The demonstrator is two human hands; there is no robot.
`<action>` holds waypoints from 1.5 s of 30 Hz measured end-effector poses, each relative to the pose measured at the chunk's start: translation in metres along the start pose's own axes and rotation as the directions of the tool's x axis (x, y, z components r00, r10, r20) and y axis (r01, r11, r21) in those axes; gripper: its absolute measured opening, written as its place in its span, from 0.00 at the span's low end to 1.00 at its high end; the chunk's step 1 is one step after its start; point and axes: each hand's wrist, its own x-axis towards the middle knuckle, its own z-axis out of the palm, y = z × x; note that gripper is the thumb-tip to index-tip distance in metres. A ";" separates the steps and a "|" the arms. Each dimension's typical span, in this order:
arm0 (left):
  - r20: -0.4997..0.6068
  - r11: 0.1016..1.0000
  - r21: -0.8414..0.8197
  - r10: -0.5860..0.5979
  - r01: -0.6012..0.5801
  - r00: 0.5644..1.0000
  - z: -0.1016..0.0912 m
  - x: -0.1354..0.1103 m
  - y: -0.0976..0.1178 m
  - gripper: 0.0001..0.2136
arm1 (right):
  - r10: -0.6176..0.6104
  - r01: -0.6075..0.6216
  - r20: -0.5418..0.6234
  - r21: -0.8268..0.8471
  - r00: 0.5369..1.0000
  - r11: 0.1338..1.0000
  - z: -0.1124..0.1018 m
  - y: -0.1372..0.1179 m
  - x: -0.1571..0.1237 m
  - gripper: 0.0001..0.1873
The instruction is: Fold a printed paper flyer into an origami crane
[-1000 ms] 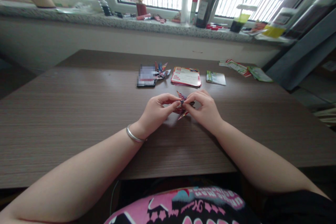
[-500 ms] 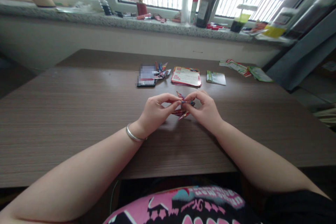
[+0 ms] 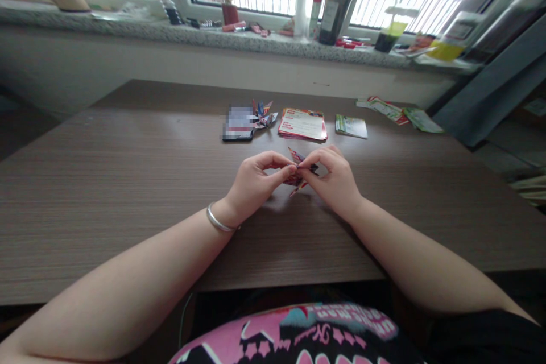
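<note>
Both my hands pinch a small folded paper piece (image 3: 294,178), red and dark with printed patterns and pointed flaps. My left hand (image 3: 261,179) grips it between thumb and forefinger from the left, a silver bangle on the wrist. From the right, my right hand (image 3: 335,177) pinches it too, the fingertips of both hands almost meeting. Pointed flaps stick out above and below the fingers; the middle of the piece is hidden behind them. Beyond my hands lies another folded paper figure (image 3: 265,118) with several points, against a phone (image 3: 238,124) whose screen is blurred out.
A stack of printed cards (image 3: 302,124) lies behind my hands on the brown table (image 3: 128,193). To its right are a smaller green card pile (image 3: 351,126) and loose paper strips (image 3: 388,111). Bottles and a dark drink cup (image 3: 335,11) line the windowsill (image 3: 273,40).
My left fingertips have shifted slightly right, closer to my right ones. The upper flap of the folded paper shows a little more, and its left side is more covered.
</note>
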 end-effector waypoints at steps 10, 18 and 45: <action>-0.014 0.999 0.041 0.002 -0.001 1.000 0.000 0.000 0.004 0.13 | -0.023 0.023 -0.017 -0.003 1.000 1.000 -0.001 0.000 0.000 0.04; 0.000 0.977 -0.154 -0.151 0.149 0.989 0.002 0.003 -0.002 0.15 | -0.048 0.048 0.009 -0.038 0.999 0.998 0.000 0.005 0.000 0.02; -0.006 0.997 -0.043 -0.069 0.069 0.998 0.000 0.002 -0.002 0.13 | 0.155 -0.162 0.068 0.114 0.986 0.980 0.003 0.004 0.001 0.01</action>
